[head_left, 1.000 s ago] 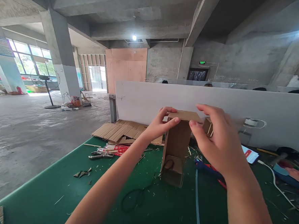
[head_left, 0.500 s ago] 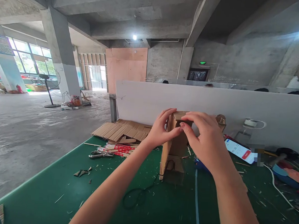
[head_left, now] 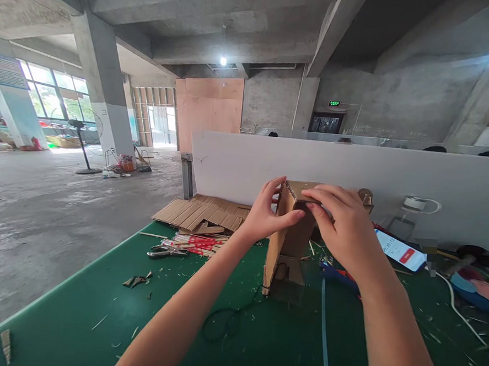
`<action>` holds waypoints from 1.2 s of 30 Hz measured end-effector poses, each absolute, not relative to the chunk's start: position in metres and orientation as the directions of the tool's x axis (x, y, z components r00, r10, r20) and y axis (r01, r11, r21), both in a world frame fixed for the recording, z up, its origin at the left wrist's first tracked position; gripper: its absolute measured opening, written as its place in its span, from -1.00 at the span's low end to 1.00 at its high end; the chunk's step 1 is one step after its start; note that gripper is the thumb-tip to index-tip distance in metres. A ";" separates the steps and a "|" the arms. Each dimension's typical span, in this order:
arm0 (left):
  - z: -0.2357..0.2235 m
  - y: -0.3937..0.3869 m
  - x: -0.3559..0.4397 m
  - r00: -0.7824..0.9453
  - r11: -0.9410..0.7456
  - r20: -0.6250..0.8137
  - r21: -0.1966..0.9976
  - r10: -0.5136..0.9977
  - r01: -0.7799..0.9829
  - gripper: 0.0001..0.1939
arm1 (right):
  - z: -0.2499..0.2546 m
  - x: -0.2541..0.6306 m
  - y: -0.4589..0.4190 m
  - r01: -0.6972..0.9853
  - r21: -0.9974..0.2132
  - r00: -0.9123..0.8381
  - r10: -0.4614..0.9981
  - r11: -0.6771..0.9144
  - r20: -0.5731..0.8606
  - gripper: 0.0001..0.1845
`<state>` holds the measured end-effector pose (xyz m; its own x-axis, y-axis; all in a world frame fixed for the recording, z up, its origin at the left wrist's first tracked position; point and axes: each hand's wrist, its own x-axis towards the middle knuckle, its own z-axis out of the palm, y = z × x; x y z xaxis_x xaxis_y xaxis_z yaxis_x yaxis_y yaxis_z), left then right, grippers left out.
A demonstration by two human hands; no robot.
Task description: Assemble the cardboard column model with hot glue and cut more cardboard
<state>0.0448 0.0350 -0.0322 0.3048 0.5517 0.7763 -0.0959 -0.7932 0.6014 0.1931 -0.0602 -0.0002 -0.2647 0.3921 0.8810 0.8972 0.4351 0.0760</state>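
Note:
A brown cardboard structure (head_left: 294,238) stands upright on the green table, with a tall side wall, a flat top panel and a small piece low inside. My left hand (head_left: 263,212) grips its upper left side, the thumb across the front and the fingertips partly hidden behind the wall. At the top, my right hand (head_left: 344,219) pinches the front edge of the top panel (head_left: 300,187) between thumb and fingers. A dark thin cord (head_left: 237,309) runs from the structure's foot and loops on the table.
Flat cardboard sheets (head_left: 199,210), red-and-white packets of sticks (head_left: 201,242) and metal pliers (head_left: 167,251) lie left. To the right are a lit phone (head_left: 400,250), a white cable and a blue-handled tool (head_left: 338,273). A white partition (head_left: 237,163) closes off the back.
My right hand has shifted slightly right along the top panel's front edge, uncovering more of the panel's left corner. My left hand keeps its hold. The view has turned slightly left.

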 end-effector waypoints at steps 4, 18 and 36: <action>-0.031 0.036 0.045 0.326 -0.777 0.763 0.618 0.557 -0.118 -0.08 | 0.000 0.194 -0.059 0.889 0.094 -0.280 0.368 0.449 0.887 -0.76; -0.025 0.040 0.038 0.435 -0.800 0.753 0.590 0.495 -0.112 -0.31 | 0.000 0.191 -0.060 0.906 0.069 -0.260 0.420 0.418 0.869 -0.72; -0.016 0.052 0.032 0.457 -0.933 0.822 0.354 0.340 0.057 -0.40 | -0.004 0.219 -0.056 0.919 -0.102 -0.095 0.462 0.382 0.882 -0.67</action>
